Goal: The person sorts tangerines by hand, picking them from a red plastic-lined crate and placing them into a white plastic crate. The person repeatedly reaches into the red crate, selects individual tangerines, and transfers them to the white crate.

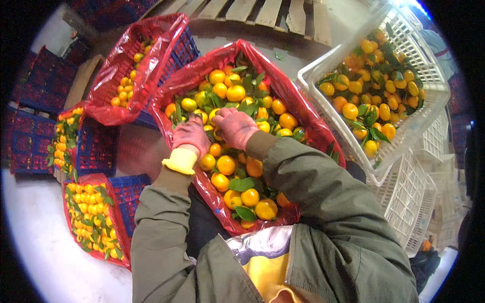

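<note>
Directly before me is a crate lined with red plastic film (280, 81), filled with orange and yellow mandarins (226, 165) that have green leaves. Both hands wear pink gloves and reach into the fruit near the crate's middle. My left hand (191, 133) rests on the fruit by the left wall, a yellow cuff at its wrist; its fingertips are among mandarins and leaves. Close to its right, my right hand (235, 127) lies over the fruit with its fingers bent down. Whether either hand grips a mandarin is hidden by the fingers and fruit.
A white plastic crate (316, 81) of leafy mandarins stands at the right, above stacked white crates (403, 197). At upper left is a blue crate (182, 53) with red film, partly filled. Lower left, another lined crate (125, 197) holds mandarins. A wooden pallet (265, 13) lies beyond.
</note>
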`<action>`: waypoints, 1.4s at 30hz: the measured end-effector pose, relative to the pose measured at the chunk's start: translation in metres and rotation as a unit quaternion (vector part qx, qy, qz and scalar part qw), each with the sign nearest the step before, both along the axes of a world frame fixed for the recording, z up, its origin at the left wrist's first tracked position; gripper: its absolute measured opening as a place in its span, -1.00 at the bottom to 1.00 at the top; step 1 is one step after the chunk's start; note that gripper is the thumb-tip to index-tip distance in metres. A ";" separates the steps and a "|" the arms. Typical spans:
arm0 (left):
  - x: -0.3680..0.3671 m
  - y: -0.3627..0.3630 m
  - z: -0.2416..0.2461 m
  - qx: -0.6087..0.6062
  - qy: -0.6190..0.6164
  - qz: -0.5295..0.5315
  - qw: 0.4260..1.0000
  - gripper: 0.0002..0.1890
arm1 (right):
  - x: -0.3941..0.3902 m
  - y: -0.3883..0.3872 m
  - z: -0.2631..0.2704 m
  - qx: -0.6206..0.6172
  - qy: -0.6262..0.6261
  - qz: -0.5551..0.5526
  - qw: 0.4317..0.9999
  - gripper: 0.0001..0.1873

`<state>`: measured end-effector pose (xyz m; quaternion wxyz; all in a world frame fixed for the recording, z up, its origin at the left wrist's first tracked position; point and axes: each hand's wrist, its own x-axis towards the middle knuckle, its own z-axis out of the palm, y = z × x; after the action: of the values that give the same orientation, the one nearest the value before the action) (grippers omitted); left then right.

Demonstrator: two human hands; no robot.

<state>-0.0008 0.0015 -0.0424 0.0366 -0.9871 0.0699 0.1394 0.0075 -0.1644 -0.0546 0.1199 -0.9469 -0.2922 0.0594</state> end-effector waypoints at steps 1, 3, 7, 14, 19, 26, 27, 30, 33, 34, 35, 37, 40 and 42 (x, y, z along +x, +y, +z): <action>0.008 -0.001 0.006 0.003 0.027 0.007 1.000 -0.46 | 0.004 0.000 0.002 0.008 0.003 -0.001 1.000 -0.56; 0.023 0.005 0.015 -0.119 0.027 0.131 0.984 -0.58 | 0.010 -0.008 0.009 0.070 0.035 0.036 0.996 -0.48; 0.026 0.007 0.040 -0.183 -0.102 0.149 0.966 -0.49 | 0.021 -0.025 0.046 0.129 -0.004 -0.013 0.992 -0.34; 0.041 0.002 -0.004 -0.119 -0.051 0.117 0.985 -0.31 | 0.058 -0.029 0.006 -0.092 -0.046 -0.035 0.994 -0.09; 0.054 0.014 0.001 -0.196 -0.049 0.077 0.976 -0.41 | 0.061 -0.059 0.014 0.049 0.015 -0.007 0.999 -0.11; 0.028 -0.055 0.038 -0.221 -0.238 0.048 0.945 -0.26 | 0.003 -0.216 0.119 0.098 -0.056 -0.108 0.988 -0.62; 0.019 -0.064 0.039 -0.224 -0.265 -0.004 0.938 -0.25 | -0.011 -0.259 0.086 0.285 -0.345 -0.113 0.887 -0.67; -0.044 -0.120 0.052 -0.373 -0.112 -0.041 0.920 -0.48 | -0.023 -0.359 0.095 0.263 -0.203 -0.370 0.868 -0.69; -0.111 -0.143 0.067 -0.299 0.019 -0.166 0.939 -0.68 | -0.012 -0.390 0.083 0.103 -0.014 -0.447 0.889 -0.57; -0.128 -0.140 0.063 -0.274 0.072 -0.197 0.939 -0.73 | -0.011 -0.380 0.078 0.036 0.011 -0.400 0.916 -0.50; -0.144 -0.143 0.065 -0.173 0.162 -0.202 0.950 -0.78 | -0.019 -0.369 0.073 -0.031 0.036 -0.354 0.934 -0.44; -0.170 -0.136 0.070 -0.134 0.176 -0.216 0.951 -0.79 | -0.011 -0.394 0.043 -0.107 0.025 -0.309 0.945 -0.38; -0.183 -0.126 0.065 -0.203 0.182 -0.150 0.950 -0.82 | -0.024 -0.386 0.047 -0.022 -0.049 -0.318 0.947 -0.37; -0.189 -0.134 0.045 -0.199 0.160 -0.150 0.955 -0.83 | -0.032 -0.383 0.055 0.053 -0.094 -0.339 0.935 -0.38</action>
<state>-0.1896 -0.1325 0.0027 -0.1520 -0.9171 0.2488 0.2719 -0.0245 -0.5478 0.0001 0.1548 -0.9833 0.0333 -0.0892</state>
